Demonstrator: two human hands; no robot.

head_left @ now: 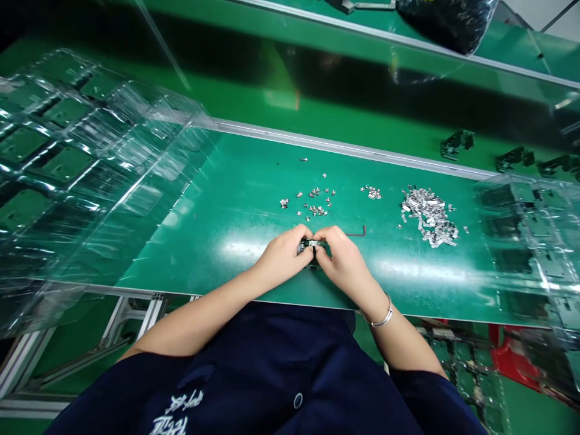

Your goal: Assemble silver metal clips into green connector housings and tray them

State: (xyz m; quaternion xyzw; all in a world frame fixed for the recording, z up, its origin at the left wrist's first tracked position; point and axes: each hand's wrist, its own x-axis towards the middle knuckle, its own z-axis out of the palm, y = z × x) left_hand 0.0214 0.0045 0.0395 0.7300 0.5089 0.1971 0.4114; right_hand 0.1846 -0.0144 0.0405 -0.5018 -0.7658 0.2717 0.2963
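Observation:
My left hand (284,252) and my right hand (343,261) meet at the near middle of the green table (226,199). Both are closed on a small black part with a metal piece (312,244) held between the fingertips. A silver bangle (383,316) sits on my right wrist. Just beyond the hands lie scattered small metal clips (316,199), a tiny cluster (373,193), and a larger heap of metal pieces (430,215) to the right. A dark hex key (357,231) lies right behind my right hand.
A stack of clear plastic trays (77,163) fills the left side. More clear trays holding black parts (530,241) stand at the right. Black brackets (457,142) rest on the far conveyor strip. A black bag (446,21) sits at the top.

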